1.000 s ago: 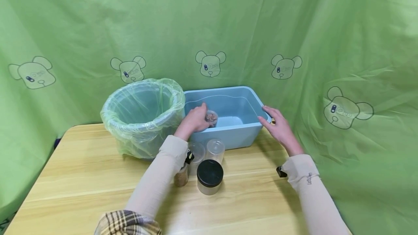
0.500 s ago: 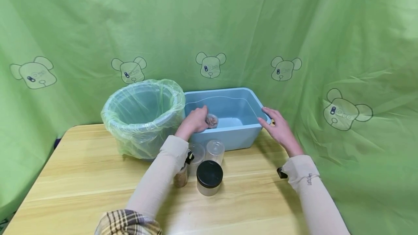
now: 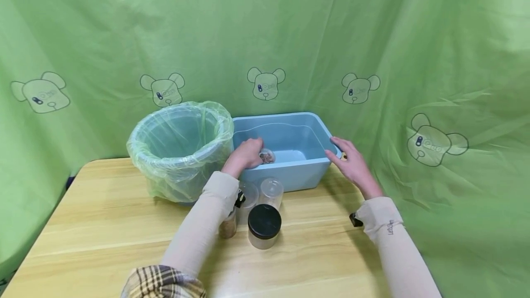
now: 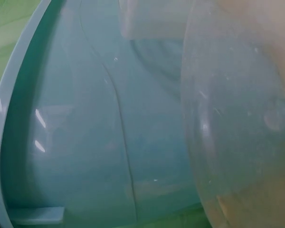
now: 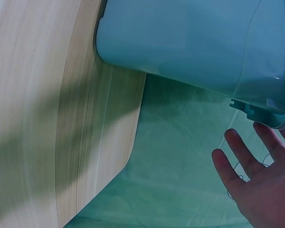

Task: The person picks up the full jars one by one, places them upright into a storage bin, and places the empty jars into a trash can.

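Head view: mid-frame, your left hand (image 3: pixel 246 152) pinches a clear jar (image 3: pixel 267 157) inside the blue bin (image 3: pixel 298 176); further right, your right hand (image 3: pixel 353 163), fingers apart, touches the blue bin, likely to steady it.

Blue tub (image 3: pixel 291 176), black jar lid (image 3: pixel 264 221), plaid sleeve (image 3: pixel 163 282), bear-printed green curtain (image 3: pixel 298 22)
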Available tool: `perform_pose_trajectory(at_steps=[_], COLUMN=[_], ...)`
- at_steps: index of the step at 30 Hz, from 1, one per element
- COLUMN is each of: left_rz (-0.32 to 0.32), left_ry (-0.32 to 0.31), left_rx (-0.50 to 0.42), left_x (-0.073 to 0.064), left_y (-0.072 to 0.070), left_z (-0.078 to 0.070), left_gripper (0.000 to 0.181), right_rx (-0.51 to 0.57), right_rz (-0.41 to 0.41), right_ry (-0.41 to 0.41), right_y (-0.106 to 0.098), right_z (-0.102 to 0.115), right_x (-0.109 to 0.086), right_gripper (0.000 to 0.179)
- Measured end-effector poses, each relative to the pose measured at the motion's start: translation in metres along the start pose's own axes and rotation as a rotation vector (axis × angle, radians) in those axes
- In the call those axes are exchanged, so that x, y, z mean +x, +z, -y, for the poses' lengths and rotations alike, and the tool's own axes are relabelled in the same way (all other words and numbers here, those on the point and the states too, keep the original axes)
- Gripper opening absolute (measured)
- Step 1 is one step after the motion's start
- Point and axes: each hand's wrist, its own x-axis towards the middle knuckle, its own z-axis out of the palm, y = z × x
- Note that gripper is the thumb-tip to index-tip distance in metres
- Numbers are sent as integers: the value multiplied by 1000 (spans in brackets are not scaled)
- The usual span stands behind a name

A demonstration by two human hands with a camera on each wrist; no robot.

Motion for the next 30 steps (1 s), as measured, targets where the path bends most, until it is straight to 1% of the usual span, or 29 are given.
perform_pose_trajectory(at_steps=[10,18,25,30], left_rz=[44,27,22,7], left_ry=[-3,37,12,4], left_rx=[3,-16,-4,8], left_x=[-1,-2,-1,-1], left_y=[-1,-2,-1,0], left_z=[-1,-1,-1,-1], left_gripper=[33,35,34,29], right_rx=[7,0,0,10], right_rz=[5,4,7,-3], right_ry=[2,8,7,4], right_y=[-1,0,0,0], right_z=[1,-1,-1,-2], right_x=[0,0,0,0], right_gripper=[73,73,73,73])
